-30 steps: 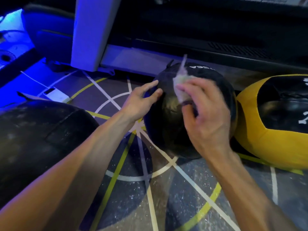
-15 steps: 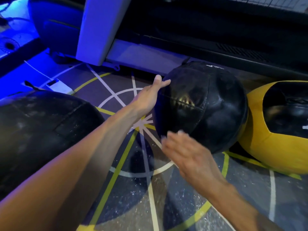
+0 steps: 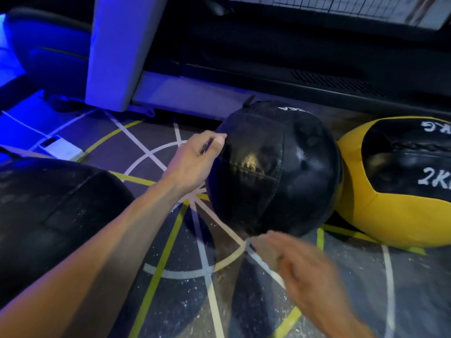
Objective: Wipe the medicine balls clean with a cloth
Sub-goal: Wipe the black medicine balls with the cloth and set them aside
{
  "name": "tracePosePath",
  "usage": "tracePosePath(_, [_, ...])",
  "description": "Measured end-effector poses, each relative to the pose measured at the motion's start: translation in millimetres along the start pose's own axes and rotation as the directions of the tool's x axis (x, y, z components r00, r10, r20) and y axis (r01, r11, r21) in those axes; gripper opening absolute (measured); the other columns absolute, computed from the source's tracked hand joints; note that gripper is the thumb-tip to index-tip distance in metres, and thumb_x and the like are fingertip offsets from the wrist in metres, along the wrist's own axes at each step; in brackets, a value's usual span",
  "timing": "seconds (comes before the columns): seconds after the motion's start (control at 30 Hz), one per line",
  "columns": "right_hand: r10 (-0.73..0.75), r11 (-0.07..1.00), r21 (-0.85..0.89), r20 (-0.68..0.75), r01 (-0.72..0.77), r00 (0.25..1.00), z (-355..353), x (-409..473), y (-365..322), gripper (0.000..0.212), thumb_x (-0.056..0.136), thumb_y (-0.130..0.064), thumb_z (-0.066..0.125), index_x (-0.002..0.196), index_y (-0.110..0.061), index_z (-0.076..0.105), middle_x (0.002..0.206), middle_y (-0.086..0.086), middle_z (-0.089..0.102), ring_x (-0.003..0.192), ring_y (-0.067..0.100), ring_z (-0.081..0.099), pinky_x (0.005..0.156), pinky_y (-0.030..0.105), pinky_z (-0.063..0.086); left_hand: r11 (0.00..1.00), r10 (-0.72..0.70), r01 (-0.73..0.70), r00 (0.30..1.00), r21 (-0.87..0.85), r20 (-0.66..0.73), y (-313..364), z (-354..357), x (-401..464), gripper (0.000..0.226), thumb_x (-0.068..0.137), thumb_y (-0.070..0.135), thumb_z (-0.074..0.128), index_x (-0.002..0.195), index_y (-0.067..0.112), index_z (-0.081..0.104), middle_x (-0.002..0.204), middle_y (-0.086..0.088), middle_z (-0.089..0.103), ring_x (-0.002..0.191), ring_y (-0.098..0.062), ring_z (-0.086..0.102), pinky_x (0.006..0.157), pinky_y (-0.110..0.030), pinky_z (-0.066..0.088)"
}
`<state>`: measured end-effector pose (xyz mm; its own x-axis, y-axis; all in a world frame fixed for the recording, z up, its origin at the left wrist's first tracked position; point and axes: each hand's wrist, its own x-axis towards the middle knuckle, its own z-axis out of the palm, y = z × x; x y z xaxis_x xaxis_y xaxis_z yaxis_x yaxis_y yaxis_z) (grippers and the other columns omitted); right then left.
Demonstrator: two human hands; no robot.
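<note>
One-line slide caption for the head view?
Left hand touches the black medicine ball; blurred right hand below it.

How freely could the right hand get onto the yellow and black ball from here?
Probably yes. The right hand hangs blurred above bare floor in front of the black medicine ball, and the yellow and black ball lies just to its right, with nothing lying between them. The left hand touches the black ball's far side.

Line-marked floor (image 3: 353,276) carries three medicine balls (image 3: 275,167).

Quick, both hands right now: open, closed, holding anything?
Left hand: fingers curled against the black medicine ball, steadying it.
Right hand: motion-blurred below the ball; cannot be told.
</note>
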<state>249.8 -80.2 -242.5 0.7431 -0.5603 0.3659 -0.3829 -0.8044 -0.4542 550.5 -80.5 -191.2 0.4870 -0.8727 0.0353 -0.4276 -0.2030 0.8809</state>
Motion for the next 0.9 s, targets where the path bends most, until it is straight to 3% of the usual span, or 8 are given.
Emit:
tracePosePath(0.1, [0.332, 0.937, 0.212, -0.294, -0.278, 0.896, -43, 15, 17, 0.035, 0.098, -0.013, 0.055, 0.129, -0.025, 0.065, 0.129, -0.013, 0.065, 0.117, -0.004, 0.059, 0.098, 0.013, 0.048, 0.998, 0.030, -0.036, 0.992, -0.049, -0.119, -11, 5, 2, 0.011, 0.101, 0.043, 0.060, 0.103, 0.036, 0.068, 0.114, 0.010, 0.066, 0.101, 0.001, 0.062, 0.091, -0.030, 0.051])
tracePosePath(0.2, [0.641, 0.750, 0.411, -0.260, -0.518, 0.722, -54, 31, 50, 0.029, 0.103, -0.010, 0.049, 0.121, -0.030, 0.061, 0.135, -0.012, 0.061, 0.118, 0.006, 0.058, 0.101, 0.034, 0.049, 0.987, 0.007, -0.033, 0.987, -0.156, -0.161, -12, 7, 1, 0.015, 0.092, 0.039, 0.074, 0.099, 0.029, 0.067, 0.106, 0.008, 0.067, 0.099, -0.006, 0.064, 0.085, -0.027, 0.049])
tracePosePath(0.27, [0.754, 0.588, 0.562, -0.122, -0.582, 0.645, -45, 34, 65, 0.024, 0.104, -0.012, 0.047, 0.116, -0.027, 0.062, 0.123, -0.002, 0.065, 0.114, 0.024, 0.061, 0.091, 0.044, 0.052, 0.966, -0.104, 0.087, 0.993, -0.245, -0.055, -12, 2, 4, 0.055, 0.079, 0.048, 0.080, 0.127, 0.031, 0.060, 0.128, 0.007, 0.061, 0.118, -0.012, 0.057, 0.092, -0.025, 0.044])
tracePosePath(0.33, [0.835, 0.406, 0.706, -0.029, -0.580, 0.549, -39, 34, 70, 0.025, 0.103, -0.014, 0.047, 0.110, -0.028, 0.065, 0.116, 0.008, 0.067, 0.106, 0.031, 0.063, 0.078, 0.039, 0.051, 0.913, -0.289, 0.316, 0.947, -0.256, 0.138, -10, -5, 8, 0.113, 0.063, 0.058, 0.082, 0.158, 0.040, 0.025, 0.163, 0.004, 0.031, 0.146, -0.020, 0.035, 0.103, -0.034, 0.035])
tracePosePath(0.43, [0.894, 0.224, 0.785, 0.071, -0.578, 0.443, -38, 31, 74, 0.025, 0.103, -0.014, 0.044, 0.108, -0.022, 0.067, 0.114, 0.018, 0.066, 0.098, 0.029, 0.062, 0.080, 0.043, 0.053, 0.847, -0.340, 0.440, 0.880, -0.299, 0.331, -7, -2, 6, 0.116, 0.073, 0.045, 0.079, 0.164, 0.037, 0.007, 0.168, 0.007, 0.023, 0.146, -0.009, 0.035, 0.105, -0.032, 0.034])
tracePosePath(0.57, [0.907, 0.143, 0.824, 0.113, -0.548, 0.405, -35, 25, 83, 0.023, 0.102, -0.013, 0.043, 0.104, -0.015, 0.065, 0.095, 0.021, 0.061, 0.093, 0.031, 0.054, 0.082, 0.049, 0.047, 0.818, -0.246, 0.375, 0.913, -0.435, 0.325, -17, 13, -2, 0.063, 0.094, 0.014, 0.065, 0.150, 0.029, 0.042, 0.127, 0.018, 0.065, 0.099, 0.011, 0.067, 0.073, -0.008, 0.051])
tracePosePath(0.67, [0.913, 0.118, 0.857, 0.105, -0.501, 0.395, -37, 26, 84, 0.024, 0.101, -0.008, 0.043, 0.101, -0.015, 0.066, 0.088, 0.007, 0.062, 0.092, 0.027, 0.051, 0.079, 0.045, 0.044, 0.797, -0.222, 0.370, 0.915, -0.477, 0.338, -18, 6, -6, 0.075, 0.078, 0.024, 0.076, 0.147, 0.032, 0.047, 0.133, 0.017, 0.065, 0.113, 0.006, 0.064, 0.090, -0.016, 0.052])
tracePosePath(0.9, [0.820, 0.035, 0.850, 0.276, -0.525, 0.501, -12, 52, 78, 0.028, 0.106, -0.010, 0.037, 0.120, -0.006, 0.061, 0.110, 0.018, 0.068, 0.101, 0.032, 0.064, 0.092, 0.052, 0.052, 0.869, -0.194, 0.211, 0.977, -0.448, 0.085, -7, -37, -34, 0.074, 0.072, 0.042, 0.084, 0.141, 0.033, 0.057, 0.119, 0.015, 0.073, 0.098, 0.001, 0.069, 0.071, -0.011, 0.050])
